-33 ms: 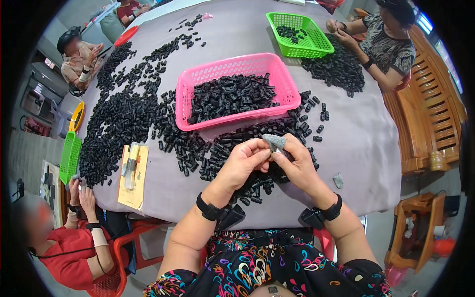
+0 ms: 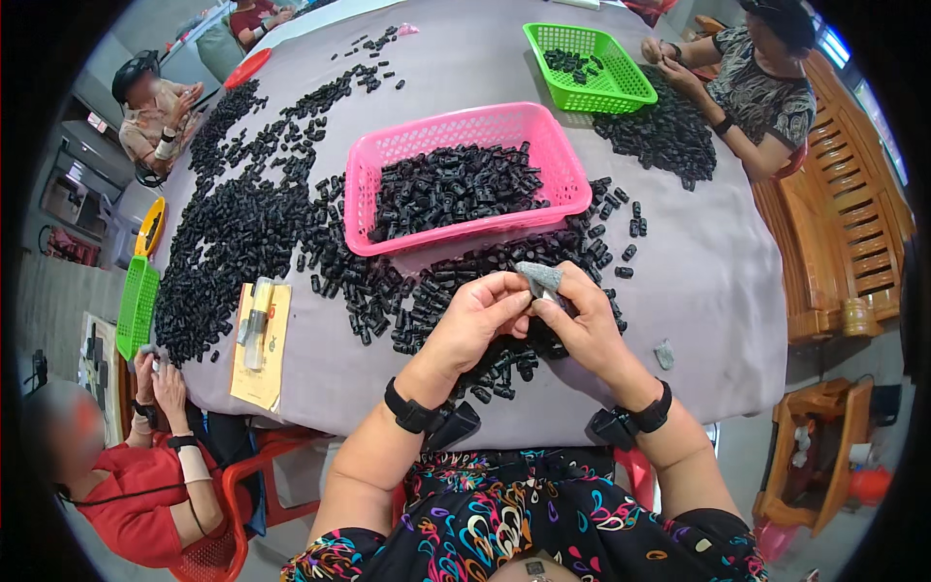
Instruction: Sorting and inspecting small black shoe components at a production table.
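Pinching together over the grey-clothed desk (image 2: 708, 281), just below the pink basket (image 2: 465, 136) (black parts (image 2: 242, 233) strewn leftward): left hand (image 2: 477, 318), right hand (image 2: 580, 325), gripping a small grey piece (image 2: 539, 276).

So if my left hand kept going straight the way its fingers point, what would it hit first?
Your left hand points right and slightly away, so it would most likely meet your right hand first, at the grey-covered fingertip. Beyond that lie loose black parts. Depth is hard to judge.

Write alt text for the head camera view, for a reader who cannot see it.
Two hands, left hand and right hand, meet over a grey table strewn with small black plastic parts, a grey-covered right thumb raised. A pink basket of parts sits beyond.
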`<action>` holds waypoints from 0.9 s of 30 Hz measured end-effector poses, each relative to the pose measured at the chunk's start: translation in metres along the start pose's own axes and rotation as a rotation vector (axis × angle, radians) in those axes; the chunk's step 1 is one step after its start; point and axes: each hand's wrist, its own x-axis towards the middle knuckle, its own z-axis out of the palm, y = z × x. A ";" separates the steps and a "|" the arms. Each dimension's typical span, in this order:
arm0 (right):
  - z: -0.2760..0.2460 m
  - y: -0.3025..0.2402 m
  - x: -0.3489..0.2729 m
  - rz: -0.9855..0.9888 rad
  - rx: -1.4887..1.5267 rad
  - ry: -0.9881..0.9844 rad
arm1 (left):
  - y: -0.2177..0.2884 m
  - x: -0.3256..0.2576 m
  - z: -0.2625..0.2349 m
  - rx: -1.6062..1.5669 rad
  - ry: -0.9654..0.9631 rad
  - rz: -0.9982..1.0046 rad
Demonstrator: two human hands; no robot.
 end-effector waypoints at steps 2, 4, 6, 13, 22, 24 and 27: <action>0.007 0.002 0.000 0.026 0.080 0.033 | 0.001 -0.001 0.001 -0.124 -0.004 -0.039; 0.009 0.002 -0.001 0.053 0.157 0.071 | 0.002 -0.001 0.001 -0.158 0.053 -0.025; 0.008 0.002 0.001 0.032 0.142 0.040 | 0.000 -0.001 -0.004 -0.199 0.080 0.018; 0.003 0.001 0.001 0.024 0.037 -0.016 | 0.002 -0.002 -0.005 -0.170 0.157 0.065; 0.005 0.001 -0.006 0.186 0.185 -0.055 | -0.003 -0.002 -0.011 -0.313 0.068 0.061; 0.005 0.001 -0.006 0.184 0.182 -0.046 | -0.002 -0.001 -0.010 -0.331 0.082 0.060; 0.007 0.001 -0.005 0.175 0.280 -0.055 | -0.002 -0.001 -0.011 -0.352 0.087 0.065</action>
